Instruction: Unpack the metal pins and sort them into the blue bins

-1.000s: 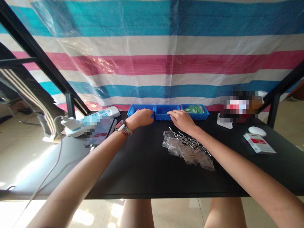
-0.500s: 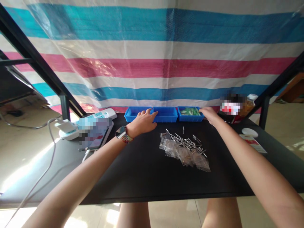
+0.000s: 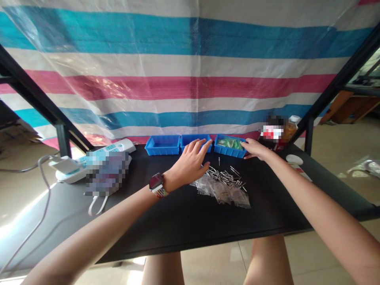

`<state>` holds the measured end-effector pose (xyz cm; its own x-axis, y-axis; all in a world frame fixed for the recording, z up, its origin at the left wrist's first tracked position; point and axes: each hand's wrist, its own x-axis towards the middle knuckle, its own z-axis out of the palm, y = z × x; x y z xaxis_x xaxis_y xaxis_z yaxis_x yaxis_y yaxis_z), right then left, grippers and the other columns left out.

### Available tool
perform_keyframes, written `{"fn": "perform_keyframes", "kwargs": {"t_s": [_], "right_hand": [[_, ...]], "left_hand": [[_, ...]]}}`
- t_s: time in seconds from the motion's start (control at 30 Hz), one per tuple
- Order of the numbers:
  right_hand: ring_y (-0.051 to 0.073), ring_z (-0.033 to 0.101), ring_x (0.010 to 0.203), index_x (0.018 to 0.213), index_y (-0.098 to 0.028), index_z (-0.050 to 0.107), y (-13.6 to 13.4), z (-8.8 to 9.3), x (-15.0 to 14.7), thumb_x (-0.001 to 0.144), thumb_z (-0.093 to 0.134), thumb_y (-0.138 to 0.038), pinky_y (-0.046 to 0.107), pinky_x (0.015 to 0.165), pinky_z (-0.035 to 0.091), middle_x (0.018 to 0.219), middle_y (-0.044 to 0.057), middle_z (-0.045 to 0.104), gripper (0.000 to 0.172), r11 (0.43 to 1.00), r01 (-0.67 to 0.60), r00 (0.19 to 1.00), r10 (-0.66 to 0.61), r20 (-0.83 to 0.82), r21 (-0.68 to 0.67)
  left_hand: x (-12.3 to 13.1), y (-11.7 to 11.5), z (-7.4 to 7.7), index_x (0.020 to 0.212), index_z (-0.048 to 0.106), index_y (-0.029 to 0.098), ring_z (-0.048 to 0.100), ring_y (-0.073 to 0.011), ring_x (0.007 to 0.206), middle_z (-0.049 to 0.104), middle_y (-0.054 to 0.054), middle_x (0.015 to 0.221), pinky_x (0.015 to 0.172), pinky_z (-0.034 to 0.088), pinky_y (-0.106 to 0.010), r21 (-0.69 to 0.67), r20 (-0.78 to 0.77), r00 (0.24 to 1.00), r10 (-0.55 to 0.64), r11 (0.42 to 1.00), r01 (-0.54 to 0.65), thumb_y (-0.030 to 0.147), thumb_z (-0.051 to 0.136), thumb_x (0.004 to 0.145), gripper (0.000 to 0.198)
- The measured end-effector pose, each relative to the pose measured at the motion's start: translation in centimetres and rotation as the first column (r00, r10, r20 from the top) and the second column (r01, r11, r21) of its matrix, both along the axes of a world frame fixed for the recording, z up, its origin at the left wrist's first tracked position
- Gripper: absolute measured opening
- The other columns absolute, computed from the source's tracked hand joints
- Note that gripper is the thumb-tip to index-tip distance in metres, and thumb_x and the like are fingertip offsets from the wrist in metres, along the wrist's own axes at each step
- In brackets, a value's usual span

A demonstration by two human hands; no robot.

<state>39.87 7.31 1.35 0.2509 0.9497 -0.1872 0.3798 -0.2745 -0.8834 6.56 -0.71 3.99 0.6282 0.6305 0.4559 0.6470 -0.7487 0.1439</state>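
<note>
My left hand is open with fingers spread, holding nothing, in front of the middle blue bin and partly covering it. My right hand grips the right end of another blue bin, which sits slightly turned. Small green-and-clear packets lie inside that bin. At the left of the row stands a third blue bin with nothing seen in it. Nearer me lie a heap of thin metal pop rivets and several clear plastic bags. One rivet lies apart, behind the heap.
A power strip with a plugged-in charger and a blurred phone-like device are at the left. A bottle, a white round lid and a card stand or lie at the right. A striped sheet hangs behind.
My left hand has moved right and towards me, off the bins, fingers spreading. The right bin has turned slightly, with my right hand still at its end. The view has shifted right.
</note>
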Motion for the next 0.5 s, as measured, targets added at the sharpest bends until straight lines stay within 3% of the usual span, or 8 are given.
{"fn": "perform_keyframes", "kwargs": {"t_s": [0.13,0.33,0.4,0.5], "right_hand": [[0.023,0.071,0.069,0.091,-0.024,0.052,-2.2,-0.5,-0.4,0.094,0.068,-0.027,0.037,0.052,0.066,0.083,0.004,0.063,0.017,0.999,0.043,0.997,-0.045,0.056,0.034],[0.022,0.07,0.078,0.1,-0.024,0.058,-5.6,-0.6,-0.5,0.094,0.069,-0.03,0.03,0.051,0.063,0.104,0.01,0.068,0.014,0.986,0.069,0.968,-0.103,0.228,0.151],[0.022,0.071,0.081,0.107,-0.024,0.061,-6.4,-0.6,-0.3,0.093,0.069,-0.028,0.03,0.053,0.063,0.107,0.01,0.07,0.017,0.986,0.065,0.975,-0.096,0.198,0.156],[0.022,0.071,0.079,0.111,-0.025,0.063,-7.2,-0.2,-0.2,0.092,0.067,-0.025,0.029,0.055,0.063,0.095,0.004,0.071,0.02,0.99,0.077,0.994,-0.085,0.07,0.12]], "left_hand": [[1.5,-1.9,-1.6,0.162,0.045,0.017,0.041,-0.0378,0.154,0.048,-0.019,0.163,0.127,0.038,-0.057,-0.067,-0.056,0.987,-0.153,0.986,0.15,0.048,0.051,0.108,0.062],[2.2,-3.1,-3.7,0.166,0.041,0.042,0.03,-0.0447,0.161,0.038,-0.004,0.176,0.125,0.031,-0.072,-0.226,-0.213,0.931,-0.298,0.942,0.25,0.064,0.042,0.109,0.061],[2.2,-3.1,-4.1,0.167,0.038,0.042,0.032,-0.0439,0.16,0.039,-0.004,0.175,0.125,0.03,-0.071,-0.245,-0.217,0.929,-0.3,0.938,0.246,0.067,0.041,0.109,0.064],[2.4,-3.1,-4.5,0.166,0.041,0.041,0.038,-0.0418,0.156,0.044,-0.006,0.172,0.124,0.034,-0.066,-0.233,-0.201,0.944,-0.262,0.949,0.213,0.068,0.043,0.108,0.064]]}}
